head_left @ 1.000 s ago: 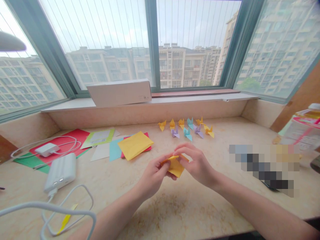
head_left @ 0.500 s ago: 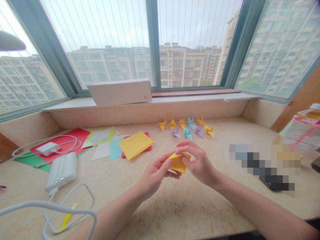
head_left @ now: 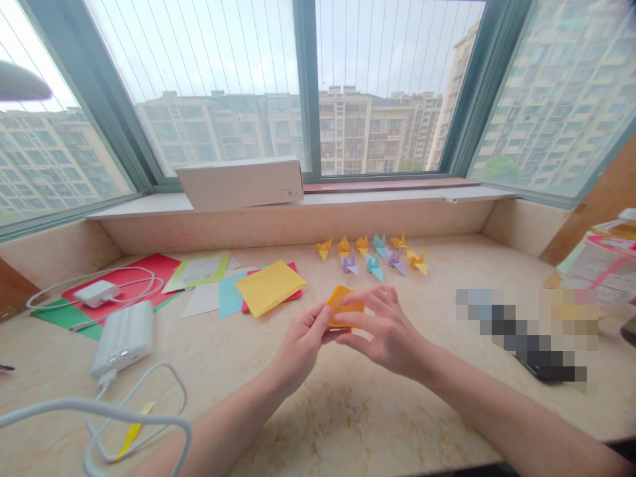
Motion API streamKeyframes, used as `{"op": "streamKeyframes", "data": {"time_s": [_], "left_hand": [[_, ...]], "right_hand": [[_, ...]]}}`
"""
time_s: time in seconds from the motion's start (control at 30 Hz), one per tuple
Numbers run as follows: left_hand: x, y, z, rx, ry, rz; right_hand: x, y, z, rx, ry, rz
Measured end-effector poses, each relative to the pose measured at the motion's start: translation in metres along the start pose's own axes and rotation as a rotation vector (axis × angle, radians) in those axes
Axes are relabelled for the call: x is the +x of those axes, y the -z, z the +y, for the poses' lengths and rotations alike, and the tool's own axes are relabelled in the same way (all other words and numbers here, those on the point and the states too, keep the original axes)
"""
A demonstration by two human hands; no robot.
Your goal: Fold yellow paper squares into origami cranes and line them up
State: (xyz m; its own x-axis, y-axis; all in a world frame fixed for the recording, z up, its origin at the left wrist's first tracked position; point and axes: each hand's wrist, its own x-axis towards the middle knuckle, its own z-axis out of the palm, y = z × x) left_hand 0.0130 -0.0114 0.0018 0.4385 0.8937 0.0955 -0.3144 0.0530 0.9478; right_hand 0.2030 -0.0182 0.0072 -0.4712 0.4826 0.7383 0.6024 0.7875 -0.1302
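Note:
My left hand (head_left: 309, 331) pinches a folded piece of orange-yellow paper (head_left: 338, 299) between thumb and fingers, holding it above the tabletop. My right hand (head_left: 387, 328) is at the paper's right side, its fingers spread across the paper's face. A gap shows between its thumb and forefinger, and the fingers partly cover the paper. Whether the fingertips press on it I cannot tell. Beyond the hands stand several small folded paper cranes in yellow, blue and purple, among them a blue crane (head_left: 374, 266) and a purple crane (head_left: 349, 264).
Left of my hands lie a yellow sheet (head_left: 271, 288) and other coloured papers. A white power bank (head_left: 124, 339) with looping cables and a charger (head_left: 97, 293) sit farther left. A bottle (head_left: 603, 258) stands at right, near a blurred dark object (head_left: 546, 371). A white box (head_left: 241, 184) rests on the sill.
My right hand has shifted from gripping the paper's right side to spread fingers over its face. The paper has been turned and moved slightly left in my left hand.

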Motion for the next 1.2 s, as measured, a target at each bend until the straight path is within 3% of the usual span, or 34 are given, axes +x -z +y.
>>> {"op": "streamKeyframes", "data": {"time_s": [0.33,0.47,0.67,0.87,0.97,1.1,1.2], "left_hand": [[-0.0018,0.0002,-0.0015,-0.044,-0.039,-0.039],[-0.0014,-0.0001,-0.0015,-0.05,-0.064,-0.034],[0.0018,0.0024,-0.0034,0.011,-0.077,-0.001],[0.0033,0.0017,-0.0013,0.037,-0.078,0.014],[0.0025,0.0026,0.0,0.059,-0.058,0.031],[0.0009,0.0058,0.0001,0.089,-0.04,0.115],[0.0004,0.0068,0.0002,0.107,-0.065,0.153]], "right_hand": [[-0.0001,-0.0053,0.0015,0.132,0.026,0.067],[-0.0034,-0.0093,0.0019,0.248,-0.086,0.105],[-0.0038,-0.0102,-0.003,0.388,-0.267,0.064],[-0.0056,-0.0092,-0.0031,0.391,-0.372,0.098],[-0.0074,-0.0084,-0.0015,0.37,-0.285,0.063],[-0.0071,-0.0088,-0.0014,0.396,-0.054,-0.046],[-0.0047,-0.0086,-0.0022,0.363,0.01,-0.054]]}}
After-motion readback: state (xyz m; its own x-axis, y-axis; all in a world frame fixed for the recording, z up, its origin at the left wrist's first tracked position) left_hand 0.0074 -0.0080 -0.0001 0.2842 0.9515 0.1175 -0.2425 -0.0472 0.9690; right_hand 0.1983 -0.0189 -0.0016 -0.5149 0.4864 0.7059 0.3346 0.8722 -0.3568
